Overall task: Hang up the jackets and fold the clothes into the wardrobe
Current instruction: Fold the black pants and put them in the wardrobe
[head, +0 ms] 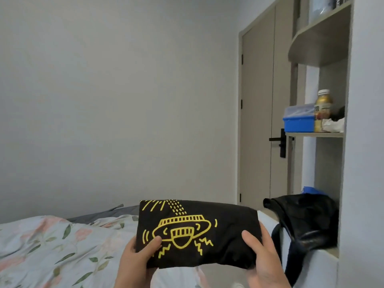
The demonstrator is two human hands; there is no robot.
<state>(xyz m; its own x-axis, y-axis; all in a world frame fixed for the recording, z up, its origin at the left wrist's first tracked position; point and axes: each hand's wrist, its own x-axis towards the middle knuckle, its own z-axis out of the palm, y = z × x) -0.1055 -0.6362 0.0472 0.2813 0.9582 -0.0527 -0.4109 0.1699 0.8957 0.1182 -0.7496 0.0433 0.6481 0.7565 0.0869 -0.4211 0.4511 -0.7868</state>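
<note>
Black folded shirt (197,231), side edges in both hands (138,260) (264,259)

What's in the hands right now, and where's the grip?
A folded black shirt. The left hand holds its left end, the right hand its right end, thumbs on top.

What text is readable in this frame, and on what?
No text can be read.
Bottle on the shelf: the label carries print, too blurred to read.
Books on the top shelf: spine markings too small to read.
Black shirt: only a yellow flying-saucer drawing, no words.
</note>
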